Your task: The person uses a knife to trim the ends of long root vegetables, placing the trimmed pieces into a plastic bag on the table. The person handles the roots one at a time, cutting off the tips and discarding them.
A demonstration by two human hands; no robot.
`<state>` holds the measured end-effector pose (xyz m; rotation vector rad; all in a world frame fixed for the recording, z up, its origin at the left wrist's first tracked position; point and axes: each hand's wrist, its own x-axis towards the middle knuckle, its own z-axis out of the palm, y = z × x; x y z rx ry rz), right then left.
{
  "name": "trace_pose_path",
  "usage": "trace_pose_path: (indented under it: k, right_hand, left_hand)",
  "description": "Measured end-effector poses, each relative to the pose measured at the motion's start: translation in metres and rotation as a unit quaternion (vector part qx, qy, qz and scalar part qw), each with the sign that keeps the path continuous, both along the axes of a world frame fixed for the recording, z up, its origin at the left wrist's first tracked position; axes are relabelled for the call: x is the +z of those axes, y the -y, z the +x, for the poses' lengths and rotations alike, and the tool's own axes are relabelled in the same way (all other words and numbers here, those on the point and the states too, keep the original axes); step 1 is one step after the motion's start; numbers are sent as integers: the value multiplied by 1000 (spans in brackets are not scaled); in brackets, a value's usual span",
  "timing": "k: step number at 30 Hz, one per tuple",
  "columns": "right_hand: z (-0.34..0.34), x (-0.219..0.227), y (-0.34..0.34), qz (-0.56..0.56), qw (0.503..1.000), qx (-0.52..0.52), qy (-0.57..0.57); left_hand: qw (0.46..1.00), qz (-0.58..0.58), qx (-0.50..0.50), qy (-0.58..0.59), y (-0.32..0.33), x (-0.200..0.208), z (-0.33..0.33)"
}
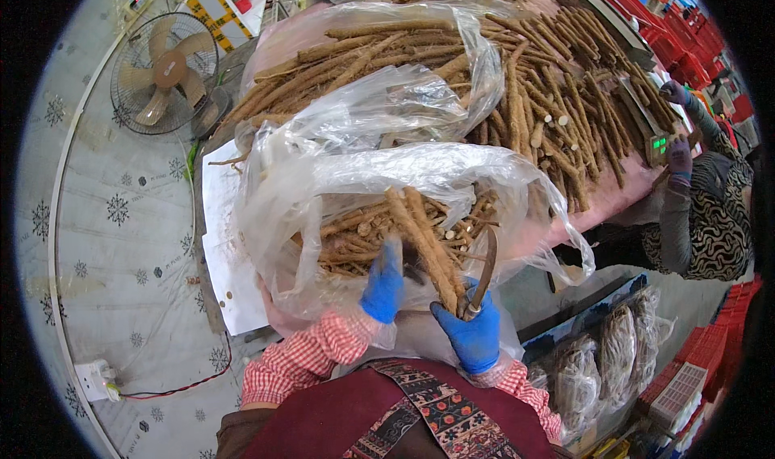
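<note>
Two long brown hairy yams (429,245) slant up and away from my right hand (471,336), which wears a blue glove. That hand is closed around their lower ends and around a knife with a curved blade (487,267), held upright beside them. My left hand (383,284), also gloved in blue, is raised just left of the yams, apart from them. Its fingers are smeared by motion. Beyond both hands, a clear plastic bag (420,164) lies spread open with shorter yam pieces (355,237) inside it.
More yams (379,51) are heaped across the pink-covered table (617,188). White sheets (230,277) lie at its left edge, near a standing fan (165,71). At right, another person's gloved hand (680,154) is by a scale with a green display (659,146). Bagged bundles (617,346) sit lower right.
</note>
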<state>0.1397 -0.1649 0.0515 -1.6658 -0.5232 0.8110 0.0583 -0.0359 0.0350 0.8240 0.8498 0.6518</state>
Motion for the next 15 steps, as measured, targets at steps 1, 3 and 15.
trace_pose_path:
  k: [1, 3, 15]
  right_hand:
    - [1, -2, 1, 2, 1000, -23, 18]
    - [-1, -4, 1, 10, 996, -36, 79]
    - [4, -24, 8, -19, 993, -66, -91]
  left_hand:
    - [999, 30, -20, -11, 1, -13, -12]
    - [954, 250, -125, -111, 6, -14, -30]
    - [997, 58, 41, 44, -29, -5, -8]
